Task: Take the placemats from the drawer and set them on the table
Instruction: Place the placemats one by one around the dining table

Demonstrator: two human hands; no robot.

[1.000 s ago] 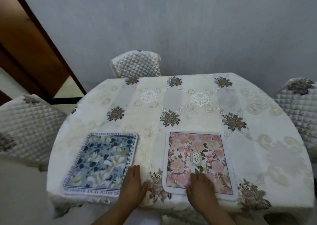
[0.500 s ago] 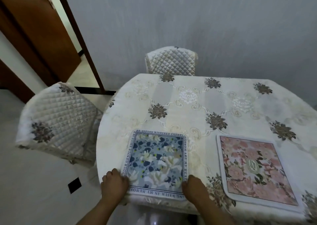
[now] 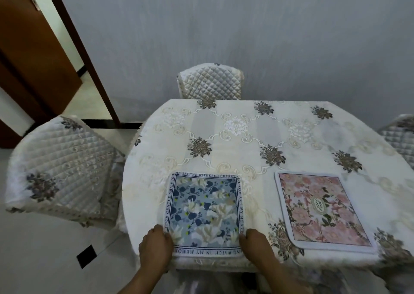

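Observation:
Two placemats lie flat on the table [image 3: 235, 136], which is covered by a cream floral cloth. The blue floral placemat [image 3: 205, 213], with a border of printed text, sits at the near left edge. The pink floral placemat [image 3: 322, 210] lies to its right, a gap of cloth between them. My left hand [image 3: 154, 246] curls around the blue placemat's near left corner. My right hand [image 3: 256, 245] holds its near right corner. No drawer is in view.
Quilted chairs stand around the table: one at the left [image 3: 62, 166], one at the far side [image 3: 210, 83], one at the right edge [image 3: 401, 134]. A brown door [image 3: 29, 53] stands open at the upper left. A grey wall runs behind.
My right hand left the pink placemat and both hands moved to the blue placemat's near corners. The blue placemat now lies squarer to the table edge. My view swung left.

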